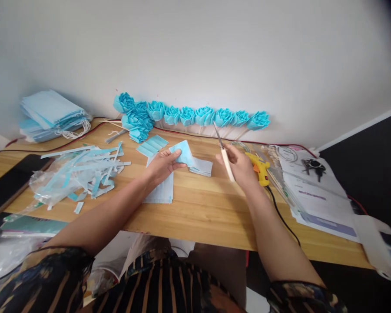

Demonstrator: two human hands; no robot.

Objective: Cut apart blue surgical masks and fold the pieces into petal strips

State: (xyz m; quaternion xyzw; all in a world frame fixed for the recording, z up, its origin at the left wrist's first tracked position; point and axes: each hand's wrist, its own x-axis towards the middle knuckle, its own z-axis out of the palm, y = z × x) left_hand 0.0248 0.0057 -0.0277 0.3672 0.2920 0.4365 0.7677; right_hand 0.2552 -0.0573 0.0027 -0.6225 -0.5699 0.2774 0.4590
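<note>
A light blue fabric piece (184,153) is pinched between the thumb and fingers of my left hand (164,165). My right hand (239,165) is closed on white-handled scissors (227,164), whose blades point up and away, apart from the fabric. Under and beside my left hand lie a pale blue sheet (161,193) and a pleated blue piece (152,145). A small folded stack (202,167) rests just right of the held fabric. Blue fabric flowers (204,116) on thin sticks line the wall behind.
Cut strips (97,167) and clear plastic lie left, beside a dark phone (14,180). Stacked masks (54,113) stand back left. Right are a yellow glue gun (262,168) with a black cord, printed papers (319,195), keys (313,167) and a white bottle (376,243).
</note>
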